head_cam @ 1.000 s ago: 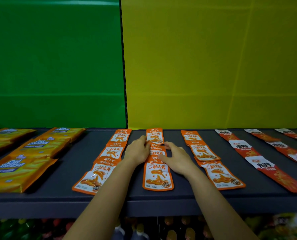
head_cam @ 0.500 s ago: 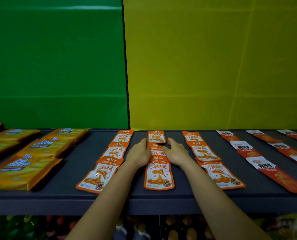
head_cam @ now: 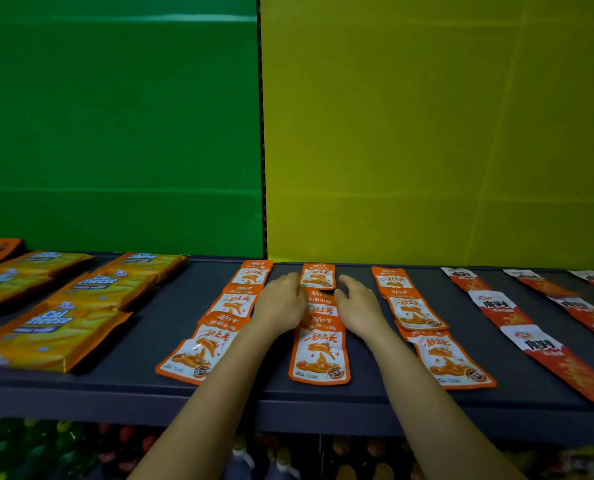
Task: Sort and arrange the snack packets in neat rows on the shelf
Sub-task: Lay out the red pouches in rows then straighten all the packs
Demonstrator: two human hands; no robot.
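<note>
Orange down the centre: the middle row (head_cam: 319, 351) of packets runs front to back on the shelf (head_cam: 170, 306), each packet overlapping the next like tiles; the left hand (head_cam: 281, 303) sits against the row's left edge and the right hand (head_cam: 357, 306) against its right edge, so the two are apart with the row between them; both hands lie fairly flat with fingers reaching toward the rear packet (head_cam: 318, 277), tips at or just beside its sides; neither hand curls round anything. Just left of the middle row, the left row (head_cam: 215, 337) of the same orange packets slants away toward the front; just right of it, the right row (head_cam: 427, 334) fans the other way; farther right, red packets (head_cam: 517, 327) lie in long lines; well left of the middle row, yellow cheese packs (head_cam: 80, 299) lie in lines too. Behind the middle row, a green panel (head_cam: 115, 133) meets a yellow panel (head_cam: 427, 133) at a dark seam; below it, under the shelf, bottles (head_cam: 254, 459) show, blurred.
</note>
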